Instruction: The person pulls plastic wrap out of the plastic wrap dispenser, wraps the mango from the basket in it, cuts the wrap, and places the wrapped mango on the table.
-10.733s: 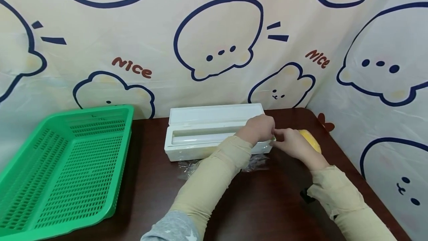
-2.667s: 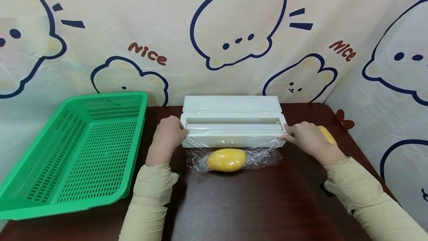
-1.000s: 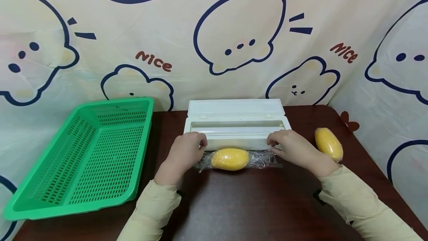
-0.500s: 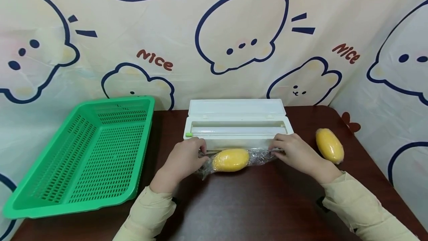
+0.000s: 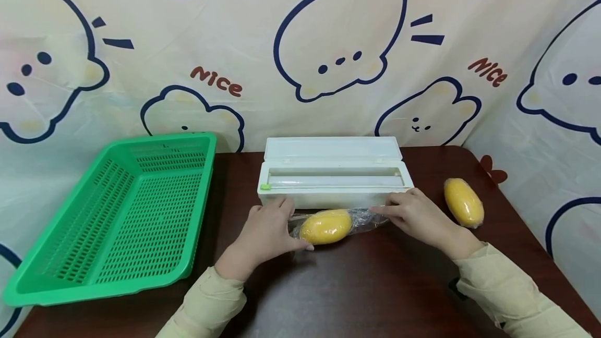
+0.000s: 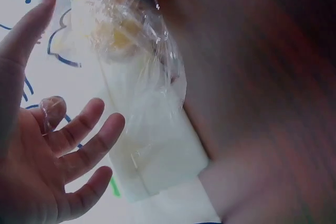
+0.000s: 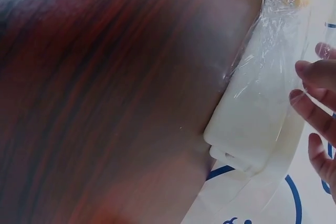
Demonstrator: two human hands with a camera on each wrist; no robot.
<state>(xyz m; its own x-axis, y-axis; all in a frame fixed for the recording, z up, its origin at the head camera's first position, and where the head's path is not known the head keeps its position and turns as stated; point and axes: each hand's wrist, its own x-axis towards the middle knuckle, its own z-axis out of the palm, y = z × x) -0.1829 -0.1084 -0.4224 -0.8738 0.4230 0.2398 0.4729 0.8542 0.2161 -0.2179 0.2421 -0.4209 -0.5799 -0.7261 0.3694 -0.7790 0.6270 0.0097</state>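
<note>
A yellow mango (image 5: 326, 226) lies on clear plastic wrap (image 5: 363, 220), in front of the white cling film dispenser (image 5: 334, 200). My left hand (image 5: 268, 231) is spread around the mango's left end, thumb reaching along its front side and fingers behind. In the left wrist view the fingers (image 6: 86, 153) are loosely bent and apart, with film near the fingertips. My right hand (image 5: 418, 218) pinches the wrap to the right of the mango between thumb and fingers. In the right wrist view the film (image 7: 262, 40) stretches toward that hand's fingertips.
The dispenser's lid (image 5: 333, 148) is raised, showing the film roll (image 5: 334, 180) and a green cutter slider (image 5: 265, 186) at its left end. A second wrapped mango (image 5: 463, 203) lies on the right. A green basket (image 5: 199, 207) stands at the left of the dark table (image 5: 357, 296).
A mango now lies on wrap before the dispenser. The green slider has come into view at the left. My left hand has loosened from the film and spread around the mango, which has tilted slightly.
</note>
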